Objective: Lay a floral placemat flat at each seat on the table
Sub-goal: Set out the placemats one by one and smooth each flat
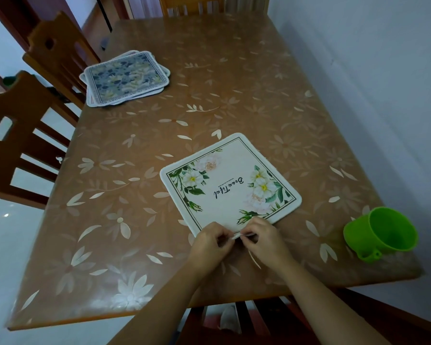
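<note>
Chair [234, 319] back sits nearest, under the arms. Table [110, 220]: wide, w/ leaf-print cover. Stack [126, 78] of mats at far left edge, by the side seats. Mat [230, 183] lies skewed at the near seat, text upside down. Cup [381, 235] at right, on its side. Left hand [210, 241] & right hand [264, 239] both pinch mat's near corner, lifted a bit. Best: turn it square to table edge, press corner flat.

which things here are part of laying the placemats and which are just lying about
Job: white floral placemat, stack of blue placemats, both hands pinching its near corner, table.
Lying about: green cup on its side.
</note>
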`<state>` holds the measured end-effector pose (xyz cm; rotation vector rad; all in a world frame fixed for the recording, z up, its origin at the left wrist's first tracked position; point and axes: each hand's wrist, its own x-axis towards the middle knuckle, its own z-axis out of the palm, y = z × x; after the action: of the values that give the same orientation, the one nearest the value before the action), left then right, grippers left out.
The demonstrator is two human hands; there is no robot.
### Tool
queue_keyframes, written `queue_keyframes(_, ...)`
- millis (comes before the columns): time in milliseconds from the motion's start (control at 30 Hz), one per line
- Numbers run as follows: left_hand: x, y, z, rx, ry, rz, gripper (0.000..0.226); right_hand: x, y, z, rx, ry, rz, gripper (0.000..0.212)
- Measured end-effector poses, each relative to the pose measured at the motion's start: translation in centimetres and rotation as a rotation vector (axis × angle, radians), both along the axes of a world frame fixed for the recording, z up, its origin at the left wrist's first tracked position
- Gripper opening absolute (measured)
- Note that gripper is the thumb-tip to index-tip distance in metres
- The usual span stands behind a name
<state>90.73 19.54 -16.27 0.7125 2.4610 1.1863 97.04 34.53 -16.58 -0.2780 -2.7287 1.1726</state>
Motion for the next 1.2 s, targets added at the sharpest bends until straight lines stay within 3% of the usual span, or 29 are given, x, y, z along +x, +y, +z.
queue_keyframes(133,-0.3,-0.5,0.0,-0.034,0.061,-0.07,0.023,0.7,1.4,0.1,-0.019,-0.007,-0.049,0.006)
queue_keyframes(300,0.3,-0.8,0.5,0.004,0.163,-0.254,0.013,1.4,3.1,0.4,-0.042,-0.017,-0.137,0.007)
queue_keyframes(433,0.4,-0.3,0.6,0.085,0.135,-0.118,0.009,2.2,3.7,0.5,0.014,-0.069,-0.173,0.006)
queue_keyframes(533,0.2,0.6,0.8,0.121,0.04,-0.008,0.011,2.4,2.9,0.8,0.042,-0.118,-0.073,0.009)
queue_keyframes(633,0.4,1.8,0.9,0.116,-0.065,-0.025,0.013,2.2,1.6,1.5,-0.02,-0.128,-0.009,0.008)
queue_keyframes(800,0.6,2.7,0.7,0.142,-0.114,-0.022,0.027,2.4,1.6,1.9,-0.209,-0.099,-0.153,0.006)
queue_keyframes(1000,-0.6,1.8,-0.2,0.016,0.054,-0.157,0.011,3.6,3.5,2.3,-0.245,-0.112,-0.238,0.011)
queue_keyframes(1200,-2.3,0.8,-1.4,-0.075,0.087,-0.106,0.005,4.4,4.0,2.4,-0.158,-0.183,-0.217,0.009)
